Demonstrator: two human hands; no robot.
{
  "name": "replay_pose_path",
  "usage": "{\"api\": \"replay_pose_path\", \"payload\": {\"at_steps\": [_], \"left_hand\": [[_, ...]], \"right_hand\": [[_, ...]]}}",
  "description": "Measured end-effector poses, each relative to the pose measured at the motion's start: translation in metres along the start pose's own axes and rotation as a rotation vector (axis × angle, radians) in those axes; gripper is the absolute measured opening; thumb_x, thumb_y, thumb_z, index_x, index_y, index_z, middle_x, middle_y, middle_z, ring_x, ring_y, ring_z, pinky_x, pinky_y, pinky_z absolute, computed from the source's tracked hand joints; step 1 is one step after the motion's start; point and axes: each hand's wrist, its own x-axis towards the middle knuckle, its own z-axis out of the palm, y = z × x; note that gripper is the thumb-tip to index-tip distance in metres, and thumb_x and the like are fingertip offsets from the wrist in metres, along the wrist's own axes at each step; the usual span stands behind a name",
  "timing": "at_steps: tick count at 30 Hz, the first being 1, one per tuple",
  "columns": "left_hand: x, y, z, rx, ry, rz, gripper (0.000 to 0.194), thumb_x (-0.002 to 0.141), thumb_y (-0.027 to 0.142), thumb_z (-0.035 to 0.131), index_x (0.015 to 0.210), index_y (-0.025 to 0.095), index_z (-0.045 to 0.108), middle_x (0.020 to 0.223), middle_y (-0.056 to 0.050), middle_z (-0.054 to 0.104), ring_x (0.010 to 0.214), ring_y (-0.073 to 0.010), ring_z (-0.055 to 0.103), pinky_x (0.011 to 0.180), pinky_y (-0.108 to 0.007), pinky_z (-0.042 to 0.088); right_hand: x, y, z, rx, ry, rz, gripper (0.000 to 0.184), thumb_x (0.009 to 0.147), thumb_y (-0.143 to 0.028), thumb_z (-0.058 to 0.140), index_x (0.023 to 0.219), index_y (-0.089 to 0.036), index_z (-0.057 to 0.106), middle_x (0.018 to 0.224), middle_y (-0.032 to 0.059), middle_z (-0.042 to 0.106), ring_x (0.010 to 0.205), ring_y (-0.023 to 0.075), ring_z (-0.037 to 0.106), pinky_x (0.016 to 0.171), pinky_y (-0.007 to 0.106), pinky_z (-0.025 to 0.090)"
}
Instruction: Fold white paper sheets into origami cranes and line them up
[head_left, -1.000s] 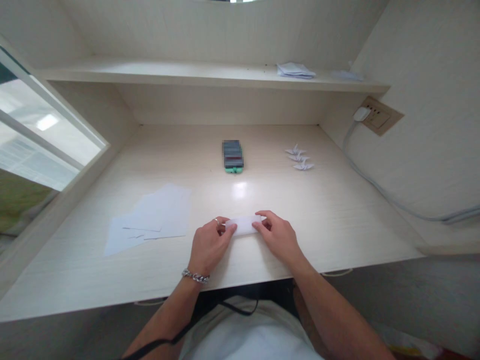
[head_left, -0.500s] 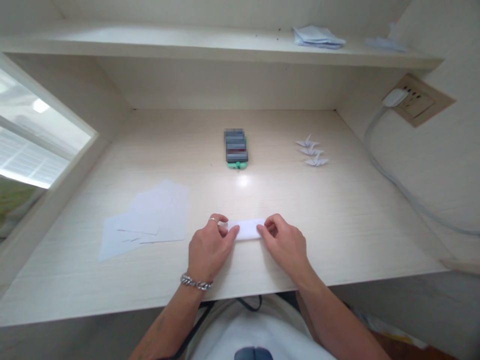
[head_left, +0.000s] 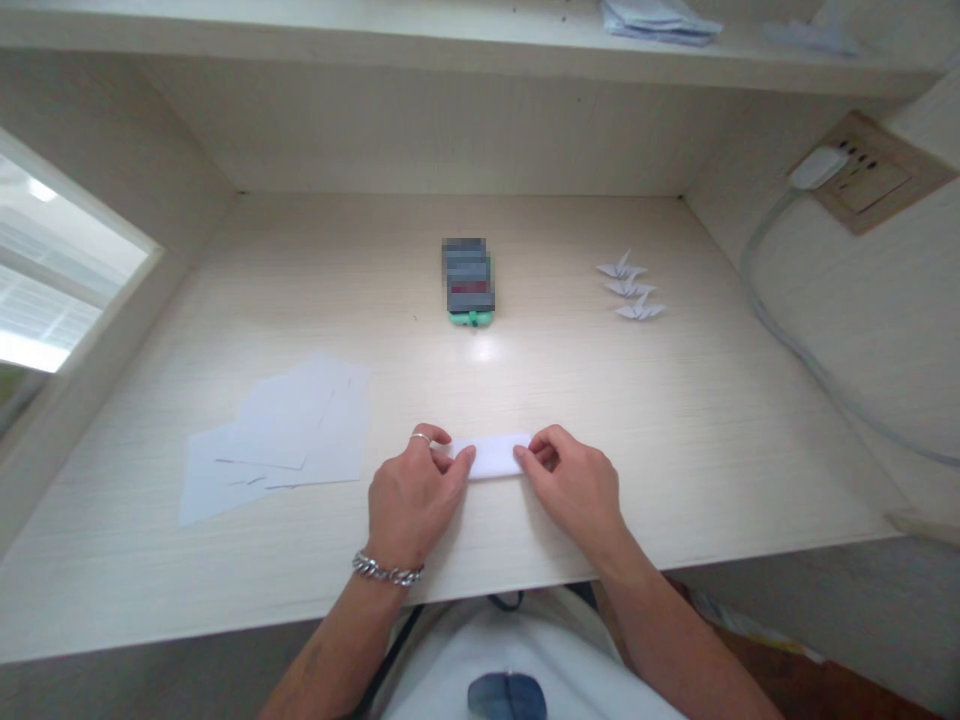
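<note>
We are holding a folded white strip (head_left: 493, 456) flat at the near part of the worktop (head_left: 555, 380), in front of our body, with its long side running from one hand to the other. Our left hand (head_left: 411, 503) is closing on the strip's left end, the thumb resting on top and the other fingers curling behind it; a ring (head_left: 421, 436) is showing on one finger and a chain bracelet (head_left: 386, 571) is circling the wrist. Our right hand (head_left: 577, 492) is pinching the right end between thumb and bent forefinger, the remaining fingers folding in. Both hands are opening only narrowly, just enough for the paper, and its middle is lying bare between the thumbs. To the left of our left hand, white sheets (head_left: 281, 415) are overlapping loosely on the worktop. Beyond the strip, a phone (head_left: 469, 280) is lying with its face blurred and a green edge showing at its near end. Farther right, three paper cranes (head_left: 631, 288) are sitting close together in a row. Above the back, a shelf (head_left: 337, 50) is carrying a paper stack (head_left: 660, 22). On the right wall, a white plug (head_left: 819, 167) is sitting in a socket (head_left: 885, 185), and its cable (head_left: 795, 350) is trailing down beside the worktop.
</note>
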Motion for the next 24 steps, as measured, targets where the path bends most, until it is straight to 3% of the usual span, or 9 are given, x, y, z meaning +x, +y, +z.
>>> {"api": "replay_pose_path", "payload": {"at_steps": [24], "left_hand": [[0.0043, 0.0011, -0.0017, 0.067, -0.028, -0.020, 0.025, 0.081, 0.050, 0.055, 0.079, 0.025, 0.055, 0.067, 0.002, 0.071, 0.068, -0.0234, 0.068, 0.060, -0.032, 0.041]], "right_hand": [[0.0036, -0.0021, 0.0001, -0.072, 0.000, 0.034, 0.017, 0.082, -0.042, 0.059, 0.080, -0.026, 0.064, 0.071, -0.0026, 0.071, 0.069, 0.0181, 0.066, 0.060, 0.028, 0.037]]}}
